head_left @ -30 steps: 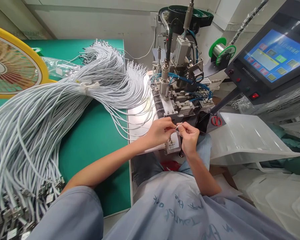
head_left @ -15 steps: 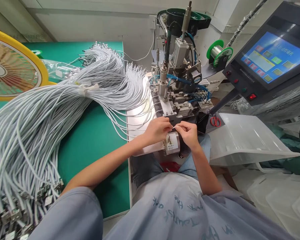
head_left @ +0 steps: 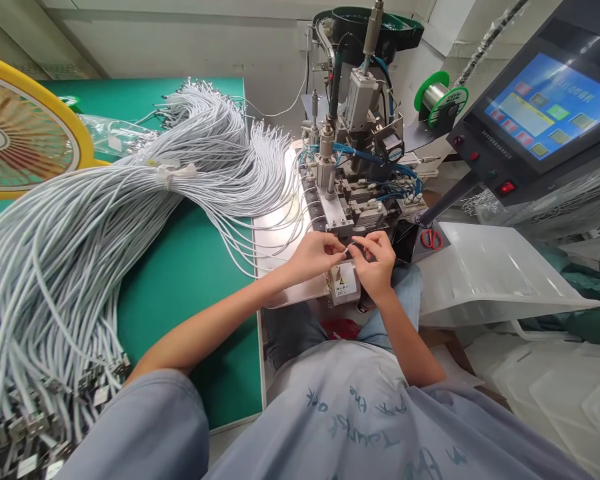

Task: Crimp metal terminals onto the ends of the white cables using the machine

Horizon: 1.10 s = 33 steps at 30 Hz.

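Green counter (head_left: 180,267) on the left, heaped with a long bundle of pale grey cables (head_left: 115,213), beside a metal machine (head_left: 360,180).
The bundle, tied with a white strip (head_left: 176,175), sweeps from the near left to the far side, a few strands trailing right towards the machine; a white plastic bin (head_left: 500,267) and a lit control panel (head_left: 550,107) stand to the right, a yellow-rimmed fan (head_left: 20,127) at the far left. The left hand (head_left: 316,257) is closed to a pinch; the right hand (head_left: 377,263) is loosely curled, thumb and forefinger slightly parted. A green-flanged spool (head_left: 437,99) sits far right, red-handled scissors (head_left: 431,240) nearer. Smallest, a cable end (head_left: 349,246) lies between the hands, just before the machine's near edge, gripped by the left; whether the right grips it, I cannot tell.
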Available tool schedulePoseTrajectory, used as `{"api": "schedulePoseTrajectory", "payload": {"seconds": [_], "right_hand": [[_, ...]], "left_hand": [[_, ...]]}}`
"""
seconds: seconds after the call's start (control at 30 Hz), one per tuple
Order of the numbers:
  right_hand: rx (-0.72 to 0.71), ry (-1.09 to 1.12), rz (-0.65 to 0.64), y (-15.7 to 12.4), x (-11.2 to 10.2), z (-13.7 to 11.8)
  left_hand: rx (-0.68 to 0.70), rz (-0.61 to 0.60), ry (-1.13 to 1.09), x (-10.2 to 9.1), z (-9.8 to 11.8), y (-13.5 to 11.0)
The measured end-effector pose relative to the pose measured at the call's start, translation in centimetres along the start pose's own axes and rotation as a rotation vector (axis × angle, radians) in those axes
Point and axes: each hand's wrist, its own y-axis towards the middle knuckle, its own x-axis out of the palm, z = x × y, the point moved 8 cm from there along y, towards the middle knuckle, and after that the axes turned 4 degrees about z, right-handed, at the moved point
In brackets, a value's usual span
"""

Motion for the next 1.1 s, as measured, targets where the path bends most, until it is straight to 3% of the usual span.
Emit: {"api": "schedulePoseTrajectory", "payload": {"seconds": [0.17,0.37,0.57,0.7,0.83,1.1], "right_hand": [[-0.052,-0.072,-0.006,-0.2,0.2,-0.3],[0.223,0.191,-0.041,-0.2,1.1,2.0],[0.215,0.247,-0.131,0.4,1.5,1.6],[0.224,0.233,-0.216,0.3,2.1,2.3],[0.281,0.185,-0.342,0.0,3.2,4.8],[0.423,0.202,-0.369,-0.8,4.8,8.8]], "left_hand": [[-0.040,0.001,-0.005,0.1,-0.4,0.0],[-0.037,0.021,-0.014,-0.3,0.3,0.0],[0.014,0.016,0.029,-0.2,0.3,0.0],[0.137,-0.019,0.243,0.1,0.5,-0.1],[0.279,-0.202,0.569,1.7,0.0,-0.3],[0.313,-0.306,0.762,3.1,-2.1,-0.2]]}}
